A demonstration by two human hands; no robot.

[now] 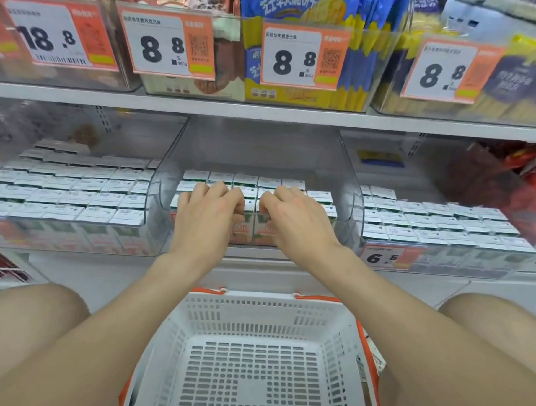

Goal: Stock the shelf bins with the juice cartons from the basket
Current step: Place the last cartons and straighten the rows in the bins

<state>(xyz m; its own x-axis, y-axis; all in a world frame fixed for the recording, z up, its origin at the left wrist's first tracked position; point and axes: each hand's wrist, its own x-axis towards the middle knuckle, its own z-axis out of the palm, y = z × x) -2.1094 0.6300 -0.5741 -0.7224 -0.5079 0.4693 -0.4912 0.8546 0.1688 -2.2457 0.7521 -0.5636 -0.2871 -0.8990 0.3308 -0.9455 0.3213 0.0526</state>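
Note:
Small juice cartons (pixel 269 182) with white tops stand in rows inside the clear middle shelf bin (pixel 349 181). Both of my hands reach into this bin at its front. My left hand (pixel 210 211) has its fingers curled over the top of a front-row carton. My right hand (pixel 295 215) does the same on the carton beside it, and orange-green carton fronts (pixel 252 231) show between the two hands. My thumbs are hidden. The white basket (pixel 258 300) with orange handles sits on the floor between my knees, with no cartons in it.
The left bin (pixel 76 192) and the right bin (pixel 430 223) are packed with the same cartons. A price tag reading 6.5 (pixel 386 257) hangs on the right bin. The shelf edge (pixel 256 111) overhead carries snack bins with price cards.

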